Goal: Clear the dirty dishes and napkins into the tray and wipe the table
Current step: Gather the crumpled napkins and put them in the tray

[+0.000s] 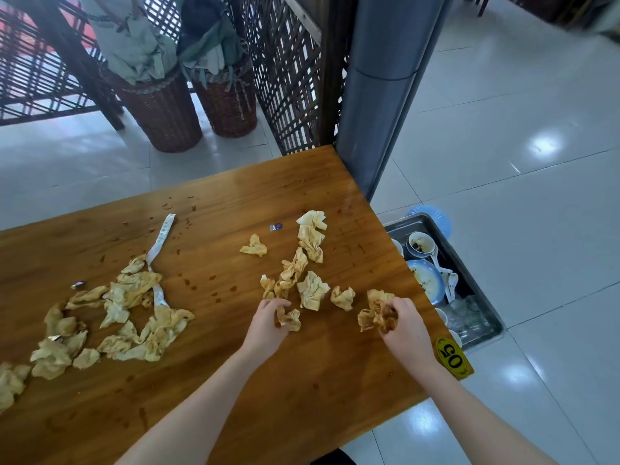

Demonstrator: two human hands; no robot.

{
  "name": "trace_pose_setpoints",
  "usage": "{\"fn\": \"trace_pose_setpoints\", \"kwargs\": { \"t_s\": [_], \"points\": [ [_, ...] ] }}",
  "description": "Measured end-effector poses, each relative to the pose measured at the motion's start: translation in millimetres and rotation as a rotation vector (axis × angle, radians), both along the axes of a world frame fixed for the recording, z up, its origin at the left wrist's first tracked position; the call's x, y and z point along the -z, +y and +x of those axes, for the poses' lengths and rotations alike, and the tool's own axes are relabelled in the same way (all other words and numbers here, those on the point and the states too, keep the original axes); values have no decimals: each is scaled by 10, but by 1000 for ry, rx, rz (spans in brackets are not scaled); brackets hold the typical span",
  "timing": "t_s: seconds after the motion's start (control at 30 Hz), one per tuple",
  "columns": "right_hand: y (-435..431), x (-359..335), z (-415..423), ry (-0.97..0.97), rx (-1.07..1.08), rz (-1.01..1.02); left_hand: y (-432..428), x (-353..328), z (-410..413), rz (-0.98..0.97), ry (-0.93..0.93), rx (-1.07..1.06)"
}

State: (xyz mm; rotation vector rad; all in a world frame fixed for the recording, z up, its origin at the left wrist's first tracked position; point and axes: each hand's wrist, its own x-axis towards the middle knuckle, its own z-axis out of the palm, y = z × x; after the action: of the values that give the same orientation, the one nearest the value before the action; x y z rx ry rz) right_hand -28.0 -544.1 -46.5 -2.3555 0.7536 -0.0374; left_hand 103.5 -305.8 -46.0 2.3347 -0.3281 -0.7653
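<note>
Crumpled, stained napkins lie across the wooden table (214, 391). My left hand (268, 322) is closed around one napkin (291, 319) near the table's middle. My right hand (404, 325) grips a bunch of stained napkins (377, 312) near the right edge. Several loose napkins (312, 290) lie just beyond my hands, and a bigger heap of napkins (131, 317) covers the left side. The metal tray (483, 297) sits below the table's right edge, holding dirty bowls (421, 245), a plate (426, 280), spoons and glasses.
A long paper strip (161, 243) lies among the left napkins. Food stains and crumbs dot the table. A yellow number sticker (451, 357) marks the right corner. A grey pillar (382, 95), lattice screen and two wicker baskets (164, 109) stand beyond the table. A blue stool (436, 218) is behind the tray.
</note>
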Motion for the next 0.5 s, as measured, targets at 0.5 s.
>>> {"fn": "trace_pose_setpoints", "kwargs": {
  "t_s": [0.5],
  "points": [
    [-112, 109, -188, 10, 84, 54, -337, 254, -20, -25, -62, -8]
  ]
}}
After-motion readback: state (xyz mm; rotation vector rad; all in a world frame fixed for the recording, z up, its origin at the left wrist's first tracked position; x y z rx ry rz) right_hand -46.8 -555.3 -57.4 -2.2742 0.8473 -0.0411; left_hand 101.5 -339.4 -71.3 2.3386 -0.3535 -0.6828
